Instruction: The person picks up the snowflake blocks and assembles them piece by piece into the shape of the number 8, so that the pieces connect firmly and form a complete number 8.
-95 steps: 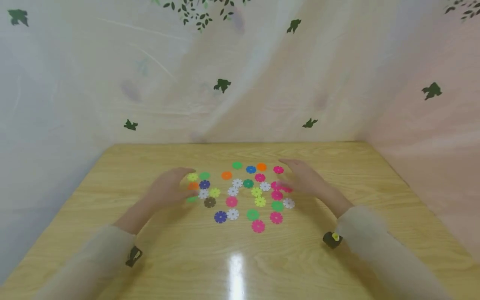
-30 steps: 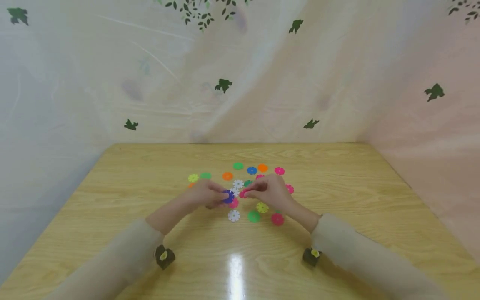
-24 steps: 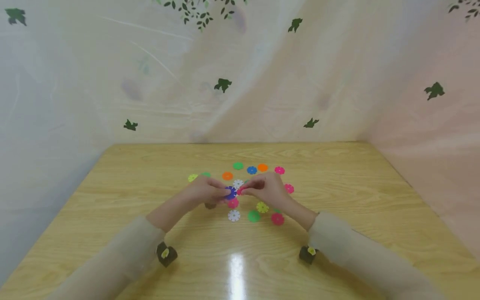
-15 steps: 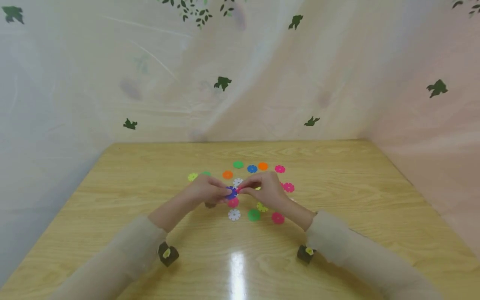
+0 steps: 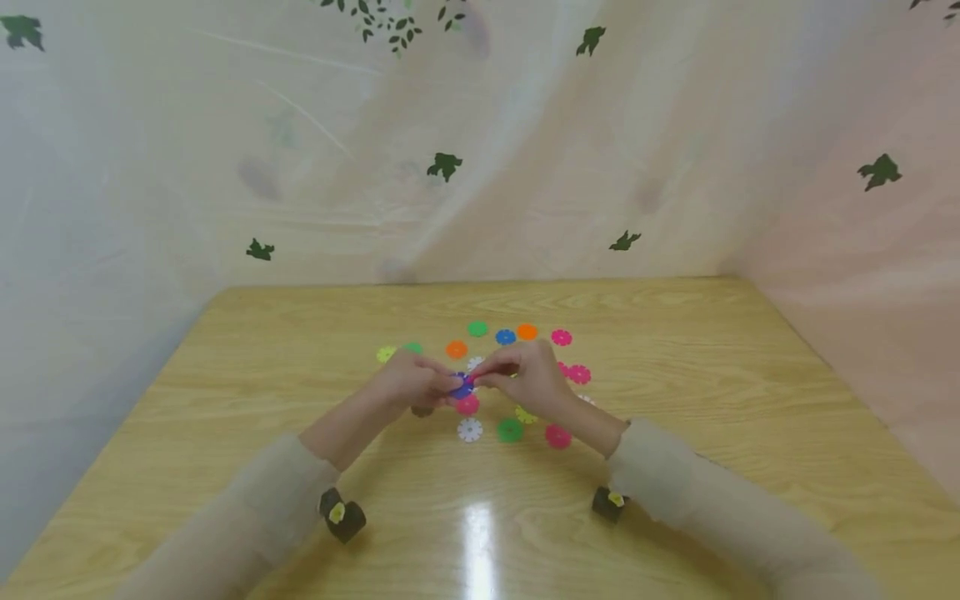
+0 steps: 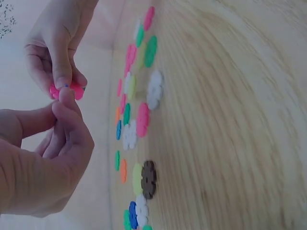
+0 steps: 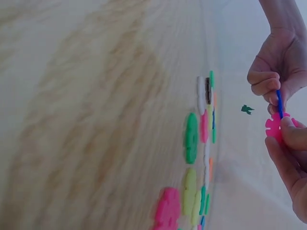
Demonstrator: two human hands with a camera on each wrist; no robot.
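Over the middle of the table, my left hand [image 5: 408, 387] pinches a blue-purple notched flower disc [image 5: 461, 387] between thumb and fingers. My right hand [image 5: 536, 379] pinches a pink notched disc [image 7: 273, 128] by its edge. The two discs meet at their rims, set crosswise: in the right wrist view the blue disc is edge-on at a notch of the pink one. Seen from the left wrist, fingertips cover most of the blue disc, while the pink disc [image 6: 74, 91] shows beyond them. Both hands are raised above the loose discs.
Several loose flower discs lie flat around and below the hands, among them a white disc [image 5: 470, 430], a green disc [image 5: 510, 430], an orange disc [image 5: 457, 349] and a brown disc [image 6: 149, 179]. A printed cloth [image 5: 337, 167] hangs behind the wooden table [image 5: 675, 333].
From open and apart over the discs, both hands came together, holding a blue and a pink disc. Since then, the right hand has moved left, bringing the pink disc against the blue one.
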